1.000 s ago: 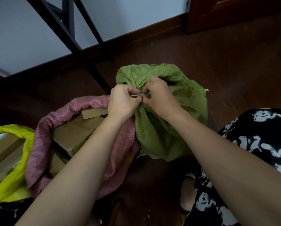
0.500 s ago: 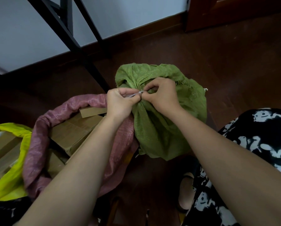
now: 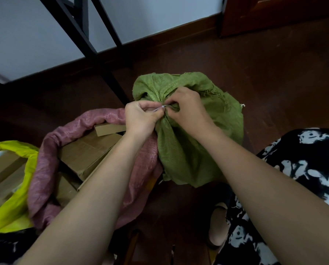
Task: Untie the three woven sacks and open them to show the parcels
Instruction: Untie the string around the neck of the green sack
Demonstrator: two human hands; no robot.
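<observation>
Reaching forward, both hands meet at the gathered neck of the green sack (image 3: 194, 142) on the floor: left hand (image 3: 140, 119) pinches the pale tie (image 3: 160, 108) taut, right hand (image 3: 186, 109) picks the knot (last sack closed). Beside it, pink sack (image 3: 45, 163) and yellow sack (image 3: 20, 150) gape, showing parcels (image 3: 85, 150).

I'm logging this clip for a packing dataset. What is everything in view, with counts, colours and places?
Green woven sack: one, green, centre, neck gathered and tied.
Thin white tie string: one, white, at the green sack's neck.
Pink woven sack: one, pink, left of green, open.
Yellow woven sack: one, yellow, far left, open.
Brown cardboard parcels: several, brown, inside the pink and yellow sacks.
Black metal frame: one, black, upper left.
Dark wooden floor: brown, beneath everything.
Left hand: pinches the string.
Right hand: pinches at the knot.
</observation>
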